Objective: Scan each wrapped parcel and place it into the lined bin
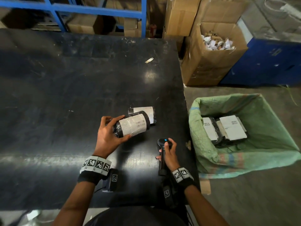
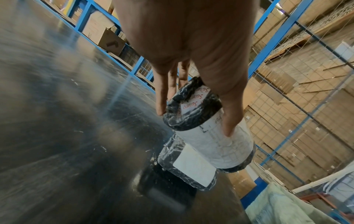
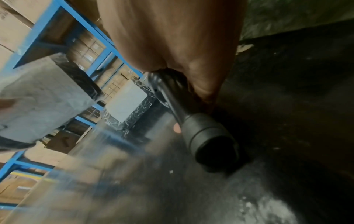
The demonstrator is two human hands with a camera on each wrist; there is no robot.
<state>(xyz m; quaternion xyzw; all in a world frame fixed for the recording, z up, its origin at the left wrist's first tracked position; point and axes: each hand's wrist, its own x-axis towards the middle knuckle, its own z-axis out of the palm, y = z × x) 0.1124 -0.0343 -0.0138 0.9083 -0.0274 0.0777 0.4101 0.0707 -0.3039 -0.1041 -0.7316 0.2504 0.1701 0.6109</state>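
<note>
Head view, left hand [image 1: 108, 136] gripping parcel [image 1: 132, 126], right hand [image 1: 168, 153] holding scanner [image 1: 162, 142]

Two wrapped parcels on the table [image 1: 81, 88] — one [image 1: 132, 126] held, one [image 1: 146, 113] lying behind it. At least two more parcels [image 1: 232, 128] in the one lined bin [image 1: 268, 157]. One scanner [image 1: 163, 154] — two open cartons [image 1: 216, 51] beyond.

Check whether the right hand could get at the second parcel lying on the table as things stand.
Probably not yet: the right hand grips the scanner, so it is occupied. The second parcel also lies beyond the held parcel, which the left hand keeps partly in front of it.
</note>
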